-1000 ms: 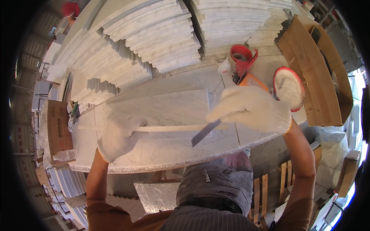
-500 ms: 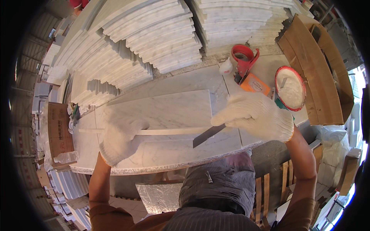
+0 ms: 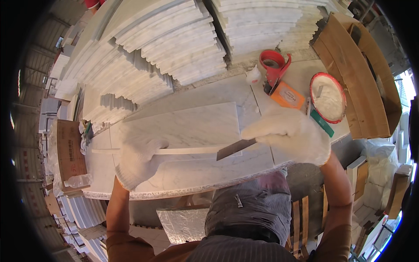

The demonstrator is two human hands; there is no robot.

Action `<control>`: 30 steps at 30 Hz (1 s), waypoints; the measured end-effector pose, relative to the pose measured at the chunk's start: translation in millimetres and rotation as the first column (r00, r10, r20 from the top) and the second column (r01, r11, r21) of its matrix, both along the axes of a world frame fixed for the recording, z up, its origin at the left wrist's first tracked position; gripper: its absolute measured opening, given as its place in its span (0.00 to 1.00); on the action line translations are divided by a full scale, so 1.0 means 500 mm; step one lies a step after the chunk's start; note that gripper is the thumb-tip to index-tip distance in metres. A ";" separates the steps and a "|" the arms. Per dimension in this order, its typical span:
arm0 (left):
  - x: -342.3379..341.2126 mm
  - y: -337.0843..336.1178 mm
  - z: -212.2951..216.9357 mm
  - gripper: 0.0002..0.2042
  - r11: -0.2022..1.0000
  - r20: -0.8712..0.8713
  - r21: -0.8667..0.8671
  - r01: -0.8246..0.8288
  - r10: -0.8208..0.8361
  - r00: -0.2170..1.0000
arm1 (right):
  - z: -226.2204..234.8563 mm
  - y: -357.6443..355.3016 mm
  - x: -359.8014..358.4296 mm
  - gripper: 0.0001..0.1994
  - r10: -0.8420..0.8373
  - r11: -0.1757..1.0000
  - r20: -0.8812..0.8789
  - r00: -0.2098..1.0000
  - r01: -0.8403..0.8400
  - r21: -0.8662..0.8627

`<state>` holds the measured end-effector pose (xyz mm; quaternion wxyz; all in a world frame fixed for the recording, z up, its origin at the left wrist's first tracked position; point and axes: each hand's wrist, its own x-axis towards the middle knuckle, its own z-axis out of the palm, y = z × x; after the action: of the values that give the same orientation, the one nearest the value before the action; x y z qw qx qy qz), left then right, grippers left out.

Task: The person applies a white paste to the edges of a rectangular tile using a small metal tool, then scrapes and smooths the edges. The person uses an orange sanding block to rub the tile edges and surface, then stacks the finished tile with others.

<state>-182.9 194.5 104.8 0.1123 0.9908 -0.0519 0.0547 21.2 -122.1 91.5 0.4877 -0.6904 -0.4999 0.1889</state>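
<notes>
Resting palm-down over white strip (image 3: 192, 150): left hand (image 3: 137, 160), grip unclear; right hand (image 3: 290, 135) pinching grey blade (image 3: 235, 149) aslant.

Ribbed wall (image 3: 32, 109) at L, grey flr (image 3: 306, 182), stone-top wkbench (image 3: 205, 178), bright light (image 3: 406, 94) R

Ctr bright, glare far R, R glove (image 3: 293, 134) blurry, edges bent, corners blk.

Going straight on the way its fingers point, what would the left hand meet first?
Heading right along the white strip, the left hand would likely first meet the dark blade in the right hand; their relative heights are unclear.
</notes>
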 end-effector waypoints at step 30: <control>-0.198 -0.151 -0.085 0.28 0.964 -0.157 0.247 -0.093 0.135 0.978 | -0.304 -0.151 -0.406 0.14 0.133 0.781 -0.988 -0.076 0.621 0.058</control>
<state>-281.9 119.1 62.1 -0.0068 0.9994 0.0091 -0.0315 -181.6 -197.7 -60.4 0.8794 -0.2656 0.1165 0.3776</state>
